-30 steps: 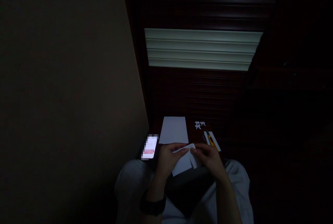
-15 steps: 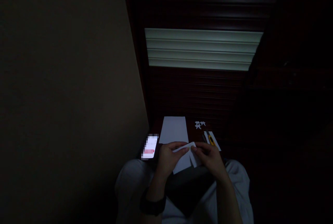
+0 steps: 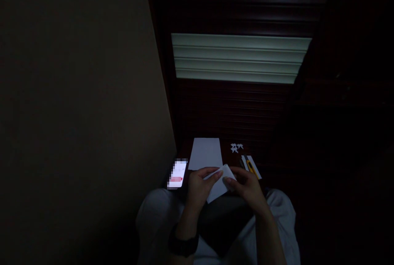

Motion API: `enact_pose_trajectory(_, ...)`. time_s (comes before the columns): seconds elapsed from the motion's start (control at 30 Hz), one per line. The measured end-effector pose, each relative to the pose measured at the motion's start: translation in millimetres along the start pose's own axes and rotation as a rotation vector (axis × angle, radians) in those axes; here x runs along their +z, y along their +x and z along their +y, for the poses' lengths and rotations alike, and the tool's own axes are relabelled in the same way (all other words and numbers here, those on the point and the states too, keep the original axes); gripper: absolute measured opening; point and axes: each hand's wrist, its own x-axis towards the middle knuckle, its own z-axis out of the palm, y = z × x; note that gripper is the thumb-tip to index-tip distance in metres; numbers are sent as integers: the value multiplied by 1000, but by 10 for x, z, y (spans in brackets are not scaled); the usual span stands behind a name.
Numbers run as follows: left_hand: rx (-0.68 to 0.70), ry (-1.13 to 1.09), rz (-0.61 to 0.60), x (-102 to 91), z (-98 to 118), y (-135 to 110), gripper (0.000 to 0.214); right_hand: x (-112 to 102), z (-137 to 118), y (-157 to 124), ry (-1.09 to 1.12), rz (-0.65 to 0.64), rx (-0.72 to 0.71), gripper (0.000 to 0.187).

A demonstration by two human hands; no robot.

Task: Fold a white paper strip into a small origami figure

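The scene is very dark. Both hands hold a folded white paper (image 3: 220,185) above my lap at the near edge of a small dark table (image 3: 229,156). My left hand (image 3: 201,185), with a dark watch on its wrist, pinches the paper's left side. My right hand (image 3: 248,187) grips its right side, thumb pressed on the fold. On the table just beyond the hands lies a flat white sheet (image 3: 205,153).
A lit phone (image 3: 177,174) lies at the table's left edge. Small white paper scraps (image 3: 236,147) sit at the back right, with a yellow utility knife (image 3: 250,166) and white strips beside it. A beige wall stands on the left, dark slatted panelling ahead.
The paper's right flap has been folded over toward the left, so the piece looks narrower. My right hand shifted slightly left with it. The table things stay put.
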Motion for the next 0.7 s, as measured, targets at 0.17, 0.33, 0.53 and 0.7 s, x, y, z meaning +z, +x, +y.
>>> enact_pose_trajectory(0.17,-47,-73,72,-12,-33,14,28,17,12,-4,57,3,-37,59)
enact_pose_trajectory(0.33,-43,-99,102,-8,-44,9,29,28,32,-9,34,10,-42,60)
enact_pose_trajectory(0.53,-53,-109,127,2,-43,10,30,6,16,-8,-18,-14,-67,58)
enact_pose_trajectory(0.7,-55,-115,121,-10,-68,14,30,-6,-21,-15,-56,-11,-81,54)
